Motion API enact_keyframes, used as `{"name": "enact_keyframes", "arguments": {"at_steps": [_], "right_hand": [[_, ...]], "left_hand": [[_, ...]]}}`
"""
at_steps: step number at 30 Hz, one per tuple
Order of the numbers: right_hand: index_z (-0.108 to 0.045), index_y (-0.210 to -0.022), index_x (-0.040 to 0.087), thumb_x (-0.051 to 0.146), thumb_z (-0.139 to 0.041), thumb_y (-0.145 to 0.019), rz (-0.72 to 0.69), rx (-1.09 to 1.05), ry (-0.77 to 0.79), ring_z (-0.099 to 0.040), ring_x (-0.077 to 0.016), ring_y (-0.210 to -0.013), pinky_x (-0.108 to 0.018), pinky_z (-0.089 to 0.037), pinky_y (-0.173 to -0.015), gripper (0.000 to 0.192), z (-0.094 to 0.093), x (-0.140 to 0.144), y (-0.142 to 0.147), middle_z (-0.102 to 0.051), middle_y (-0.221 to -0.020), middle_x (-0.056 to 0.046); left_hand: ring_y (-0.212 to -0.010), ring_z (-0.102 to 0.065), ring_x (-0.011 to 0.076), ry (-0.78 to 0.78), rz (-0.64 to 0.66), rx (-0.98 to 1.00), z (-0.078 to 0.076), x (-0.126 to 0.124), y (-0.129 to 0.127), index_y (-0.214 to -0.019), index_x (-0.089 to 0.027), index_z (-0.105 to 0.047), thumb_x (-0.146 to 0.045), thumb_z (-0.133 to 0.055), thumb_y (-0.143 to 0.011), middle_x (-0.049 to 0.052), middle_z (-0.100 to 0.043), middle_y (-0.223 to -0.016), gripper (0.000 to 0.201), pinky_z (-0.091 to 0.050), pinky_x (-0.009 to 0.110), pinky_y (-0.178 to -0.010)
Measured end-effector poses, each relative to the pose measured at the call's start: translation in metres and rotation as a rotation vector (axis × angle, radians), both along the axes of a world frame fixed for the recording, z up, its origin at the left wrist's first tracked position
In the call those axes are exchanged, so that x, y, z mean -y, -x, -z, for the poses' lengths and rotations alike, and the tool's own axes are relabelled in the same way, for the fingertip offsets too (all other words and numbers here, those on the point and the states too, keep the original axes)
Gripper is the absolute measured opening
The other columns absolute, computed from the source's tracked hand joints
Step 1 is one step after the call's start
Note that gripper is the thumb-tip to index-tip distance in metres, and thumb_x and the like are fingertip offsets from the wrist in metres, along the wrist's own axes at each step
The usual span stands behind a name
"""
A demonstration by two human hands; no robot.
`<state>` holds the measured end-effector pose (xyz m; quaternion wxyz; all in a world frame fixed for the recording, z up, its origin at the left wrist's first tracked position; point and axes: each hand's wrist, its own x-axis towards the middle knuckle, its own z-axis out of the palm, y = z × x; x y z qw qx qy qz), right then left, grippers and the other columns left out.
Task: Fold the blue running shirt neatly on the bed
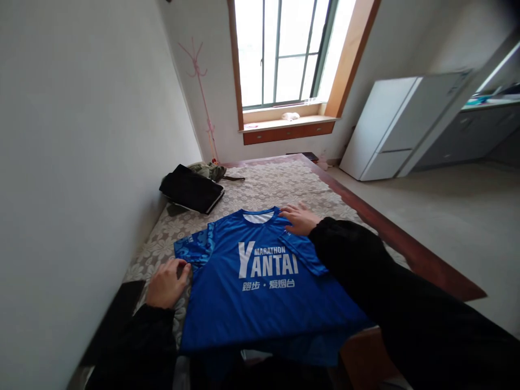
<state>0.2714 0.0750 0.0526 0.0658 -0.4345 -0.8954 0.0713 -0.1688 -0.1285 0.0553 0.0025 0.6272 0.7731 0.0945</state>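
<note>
One blue shirt lies spread between the left hand, at one sleeve, pinching or not I cannot tell, and the right hand, unclenched on the opposite shoulder, seemingly steadying it.

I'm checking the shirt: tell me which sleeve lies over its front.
The sleeve by the right hand; the other sleeve, by the left hand, spreads outward.

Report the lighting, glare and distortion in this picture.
Head view: the window is blown out to white, so nothing outside reads; head view: the black sleeves sink into near-black with little detail; head view: the fridge leans, apparently from camera tilt and wide-angle stretch; head view: the blue shirt is evenly lit, its large white lettering legible.
</note>
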Motion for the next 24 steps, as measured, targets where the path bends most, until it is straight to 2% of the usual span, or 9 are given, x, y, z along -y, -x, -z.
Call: {"name": "enact_keyframes", "arguments": {"at_steps": [2, 5, 7, 9, 12, 15, 20, 22, 24], "right_hand": [[-0.064, -0.133, 0.025, 0.029, -0.062, -0.09, -0.145, -0.185, 0.01, -0.059, -0.0271, -0.127, -0.041, -0.044, -0.11, 0.044, -0.007, 0.008, 0.059, -0.063, -0.139, -0.01], [-0.069, -0.125, 0.023, 0.023, -0.067, -0.085, -0.22, -0.418, 0.104, -0.065, -0.0249, -0.114, -0.034, -0.049, -0.098, 0.039, 0.0, 0.019, 0.142, -0.069, -0.126, -0.009], [-0.073, -0.115, 0.022, 0.018, -0.069, -0.082, -0.195, -0.541, 0.17, -0.068, -0.0227, -0.101, -0.032, -0.051, -0.091, 0.033, 0.012, 0.023, 0.181, -0.072, -0.115, -0.008], [-0.074, -0.109, 0.021, 0.016, -0.068, -0.083, -0.168, -0.611, 0.201, -0.069, -0.0193, -0.088, -0.03, -0.052, -0.083, 0.027, 0.027, 0.024, 0.202, -0.074, -0.104, -0.006], [-0.074, -0.105, 0.019, 0.014, -0.061, -0.088, -0.11, -0.704, 0.21, -0.067, -0.0178, -0.082, -0.029, -0.052, -0.079, 0.023, 0.048, 0.024, 0.21, -0.074, -0.095, -0.005], [-0.075, -0.101, 0.018, 0.013, -0.057, -0.089, -0.069, -0.794, 0.221, -0.067, -0.0184, -0.081, -0.03, -0.051, -0.08, 0.023, 0.061, 0.023, 0.205, -0.074, -0.091, -0.005], [-0.076, -0.096, 0.019, 0.015, -0.058, -0.089, -0.103, -0.881, 0.27, -0.066, -0.0159, -0.074, -0.026, -0.05, -0.072, 0.02, 0.066, 0.021, 0.2, -0.075, -0.086, -0.002], [-0.077, -0.094, 0.02, 0.015, -0.059, -0.089, -0.11, -0.898, 0.281, -0.065, -0.0153, -0.072, -0.025, -0.049, -0.07, 0.019, 0.066, 0.021, 0.2, -0.075, -0.085, -0.001], [-0.077, -0.093, 0.02, 0.014, -0.06, -0.088, -0.111, -0.907, 0.286, -0.065, -0.0151, -0.072, -0.025, -0.048, -0.07, 0.018, 0.067, 0.021, 0.201, -0.075, -0.084, -0.001]], "left_hand": [[-0.115, -0.061, 0.0317, 0.013, -0.066, -0.082, 0.003, -0.002, 0.002, -0.113, -0.02, -0.067, -0.044, -0.043, -0.096, 0.012, -0.069, -0.124, 0.039, -0.048, 0.044, -0.097], [-0.124, -0.056, 0.0358, 0.007, -0.128, -0.103, 0.009, -0.012, -0.005, -0.122, -0.018, -0.065, -0.046, -0.044, -0.095, 0.016, -0.064, -0.135, 0.044, -0.046, 0.049, -0.099], [-0.125, -0.055, 0.0364, -0.019, -0.131, -0.037, 0.011, -0.021, -0.008, -0.119, -0.018, -0.066, -0.05, -0.045, -0.095, 0.017, -0.064, -0.134, 0.045, -0.045, 0.05, -0.101], [-0.12, -0.059, 0.0336, -0.054, -0.111, 0.1, 0.012, -0.03, -0.009, -0.11, -0.019, -0.069, -0.053, -0.047, -0.093, 0.015, -0.069, -0.125, 0.044, -0.046, 0.047, -0.102], [-0.101, -0.067, 0.0256, -0.075, -0.058, 0.341, 0.01, -0.037, -0.008, -0.095, -0.021, -0.069, -0.054, -0.05, -0.091, 0.008, -0.075, -0.101, 0.038, -0.05, 0.037, -0.093], [-0.087, -0.069, 0.0223, -0.074, -0.05, 0.399, 0.008, -0.039, -0.008, -0.086, -0.022, -0.066, -0.052, -0.051, -0.091, 0.005, -0.075, -0.088, 0.034, -0.051, 0.032, -0.084], [-0.101, -0.065, 0.0279, -0.108, -0.116, 0.138, 0.007, -0.037, -0.011, -0.096, -0.022, -0.065, -0.045, -0.045, -0.095, 0.011, -0.073, -0.104, 0.031, -0.047, 0.038, -0.091], [-0.106, -0.064, 0.0309, -0.079, -0.132, 0.022, 0.005, -0.035, -0.013, -0.1, -0.021, -0.066, -0.05, -0.045, -0.095, 0.013, -0.071, -0.11, 0.036, -0.046, 0.041, -0.093], [-0.102, -0.065, 0.0321, -0.007, -0.162, -0.01, 0.003, -0.034, -0.015, -0.097, -0.021, -0.066, -0.06, -0.046, -0.093, 0.013, -0.071, -0.106, 0.043, -0.047, 0.041, -0.088]]}}
